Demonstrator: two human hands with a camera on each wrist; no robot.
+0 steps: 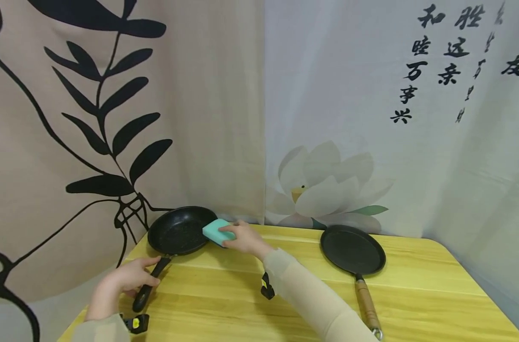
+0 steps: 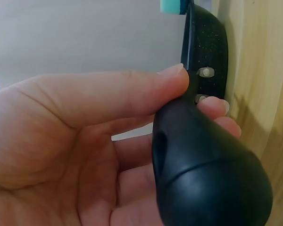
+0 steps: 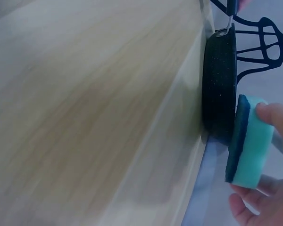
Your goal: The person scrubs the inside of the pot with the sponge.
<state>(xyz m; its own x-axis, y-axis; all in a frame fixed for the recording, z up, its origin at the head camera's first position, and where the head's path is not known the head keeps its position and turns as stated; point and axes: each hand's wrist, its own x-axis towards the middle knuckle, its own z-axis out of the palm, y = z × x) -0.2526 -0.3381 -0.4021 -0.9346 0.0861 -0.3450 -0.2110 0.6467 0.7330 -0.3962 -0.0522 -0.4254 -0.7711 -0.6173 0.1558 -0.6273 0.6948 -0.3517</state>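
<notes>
A black frying pan sits at the table's back left, its dark handle angled toward the near left. My left hand grips that handle; the left wrist view shows the thumb on one side and fingertips curled beneath. At the pan's right rim, my right hand pinches a turquoise sponge. In the right wrist view the sponge has a dark scouring layer that faces the pan. Whether the sponge touches the rim I cannot tell.
On the right of the yellow wooden table lies a flat black pan with a wooden handle, pointing toward the near edge. A printed curtain hangs behind the table.
</notes>
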